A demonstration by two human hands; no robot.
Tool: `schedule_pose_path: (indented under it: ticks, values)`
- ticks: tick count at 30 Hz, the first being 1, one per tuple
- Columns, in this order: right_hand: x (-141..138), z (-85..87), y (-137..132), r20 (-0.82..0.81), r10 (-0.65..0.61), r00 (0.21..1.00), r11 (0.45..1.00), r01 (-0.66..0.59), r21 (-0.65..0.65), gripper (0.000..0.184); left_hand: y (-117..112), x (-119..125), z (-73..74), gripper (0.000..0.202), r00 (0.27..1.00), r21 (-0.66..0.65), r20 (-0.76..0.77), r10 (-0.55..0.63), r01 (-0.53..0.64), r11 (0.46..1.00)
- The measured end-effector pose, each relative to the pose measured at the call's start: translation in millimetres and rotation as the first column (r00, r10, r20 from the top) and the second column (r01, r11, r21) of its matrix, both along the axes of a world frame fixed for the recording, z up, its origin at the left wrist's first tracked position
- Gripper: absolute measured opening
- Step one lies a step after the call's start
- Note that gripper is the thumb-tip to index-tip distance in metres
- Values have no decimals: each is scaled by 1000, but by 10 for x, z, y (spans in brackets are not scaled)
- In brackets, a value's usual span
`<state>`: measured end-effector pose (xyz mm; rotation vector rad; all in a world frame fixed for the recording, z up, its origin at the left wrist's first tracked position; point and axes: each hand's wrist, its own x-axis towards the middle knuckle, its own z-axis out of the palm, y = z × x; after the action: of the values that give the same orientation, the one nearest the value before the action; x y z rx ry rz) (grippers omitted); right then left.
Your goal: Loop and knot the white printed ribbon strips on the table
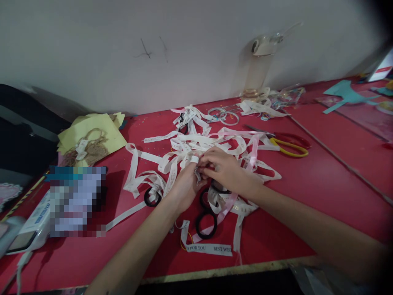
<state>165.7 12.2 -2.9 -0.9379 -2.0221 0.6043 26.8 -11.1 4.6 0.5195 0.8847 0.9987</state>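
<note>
Above a tangle of white printed ribbon [184, 141], my left hand [186, 184] and my right hand [222, 166] meet at the fingertips. My left hand is closed on a piece of white ribbon [198, 176], which shows between its thumb and fingers. The right hand pinches the same small piece; its fingertips partly hide it. Black hair ties [206, 225] lie just below the hands, and another black ring [152, 197] sits to the left among ribbon loops. A pink ribbon strip [253, 152] runs through the pile.
Scissors with red and yellow handles [290, 148] lie right of the pile. Yellow paper [115, 137] with twine [95, 147] and a white device [33, 223] are at left. A clear bottle [259, 69] stands by the wall. The red tabletop [294, 205] ends at the front edge.
</note>
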Motion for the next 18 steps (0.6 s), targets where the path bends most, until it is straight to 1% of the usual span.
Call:
schedule_pose_path:
  ticks: [2,5,10,14,16,18]
  values:
    - [11,2,9,24,21,999,1000,-22,13,13,4,-5,-36,8,1000,36,8,-26,26,999]
    - [35,-19,11,54,13,998,999,-15,50,11,14,-8,-65,7,999,57,37,-17,15,998]
    - [41,-25,-13,93,3,996,992,-15,128,10,8,3,-38,14,1000,78,15,-18,17,997]
    - [-10,12,-25,58,-41,998,998,38,51,10,-7,4,-58,19,1000,96,-14,9,-7,995]
    - [-30,21,-22,73,-44,996,999,43,23,12,-6,2,-78,19,999,89,-28,17,-15,996]
    - [-34,18,-15,103,-49,994,999,46,28,13,2,1,-88,17,999,83,-38,17,-13,996]
